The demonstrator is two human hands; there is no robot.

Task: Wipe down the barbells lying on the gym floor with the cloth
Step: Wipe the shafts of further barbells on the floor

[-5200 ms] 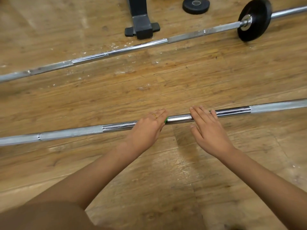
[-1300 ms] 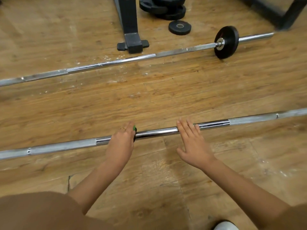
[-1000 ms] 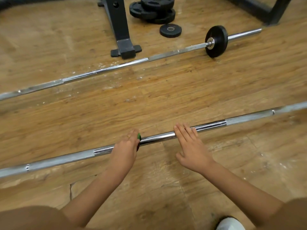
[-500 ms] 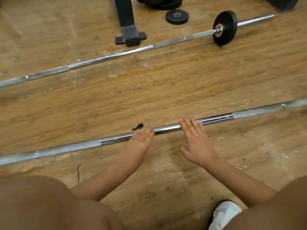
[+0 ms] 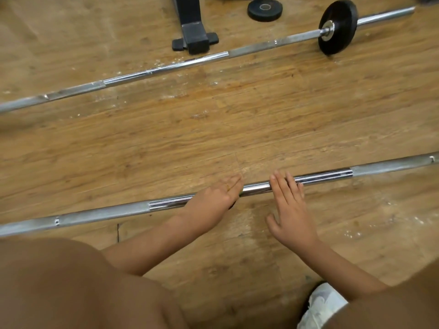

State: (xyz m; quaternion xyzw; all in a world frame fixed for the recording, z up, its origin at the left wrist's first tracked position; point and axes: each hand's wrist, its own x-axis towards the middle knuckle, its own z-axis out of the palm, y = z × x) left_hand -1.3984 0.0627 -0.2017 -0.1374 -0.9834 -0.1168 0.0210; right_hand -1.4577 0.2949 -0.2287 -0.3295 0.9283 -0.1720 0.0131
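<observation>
The near barbell lies across the wooden floor from lower left to upper right. My left hand lies over its shiny middle section with fingers stretched out, pressing the cloth onto the bar. Only a dark sliver of the cloth shows under the palm. My right hand rests flat just to the right, its straight fingertips on the bar. A short gap of bare chrome separates the hands. A second barbell lies farther away, with one black plate on its right end.
A black rack foot stands just beyond the far barbell. A loose small black plate lies flat at the top. My knees fill the lower left and right corners, and a white shoe shows at the bottom right.
My left hand has slid right along the near bar with the cloth, closing most of the gap to my right hand. The cloth is now almost fully covered. My right hand stayed put.
</observation>
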